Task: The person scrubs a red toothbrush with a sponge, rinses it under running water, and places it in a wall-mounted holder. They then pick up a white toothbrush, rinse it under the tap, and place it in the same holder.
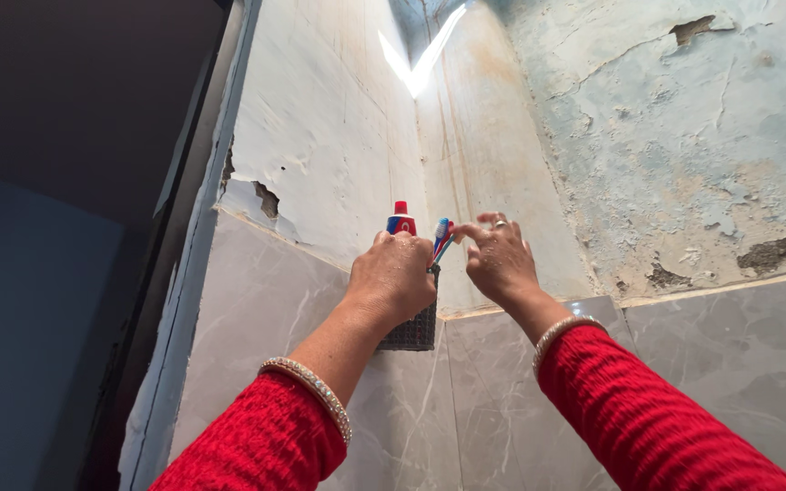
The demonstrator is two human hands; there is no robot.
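A dark mesh holder (pixel 414 329) hangs on the grey tiled wall in a corner. My left hand (pixel 395 275) covers its top, fingers curled over the rim; a red-capped toothpaste tube (pixel 400 219) stands up behind the knuckles. I cannot tell whether the hand grips the tube or only the holder. My right hand (pixel 498 259), with a ring on one finger, pinches the head of a blue and red toothbrush (pixel 442 238) that sticks up from the holder. Both arms wear red knit sleeves and bangles.
Grey marble-look tiles (pixel 739 364) cover the lower wall; above them is peeling, cracked plaster (pixel 684 136). A dark door frame (pixel 184 227) and a dark opening lie to the left. Bright light enters from a gap at the top.
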